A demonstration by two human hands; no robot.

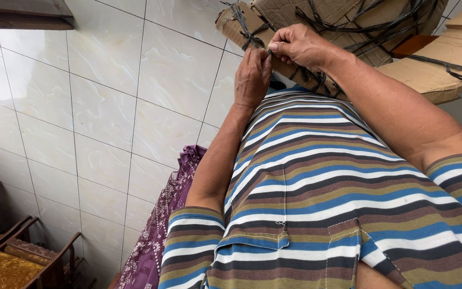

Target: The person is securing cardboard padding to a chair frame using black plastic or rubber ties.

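Black cord [252, 40] on cardboard bundle [348, 32] at twelve o'clock: left grip [252, 75], right grip [298, 48] both pinching knot; cord risking slipping loose.

blue-brown striped shirt [316, 182], brown cardboard [434, 75], purple patterned cloth [159, 235]

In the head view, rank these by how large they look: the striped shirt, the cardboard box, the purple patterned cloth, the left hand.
1. striped shirt, though it sits nearest the camera
2. cardboard box, partly cut off by the frame
3. purple patterned cloth
4. left hand
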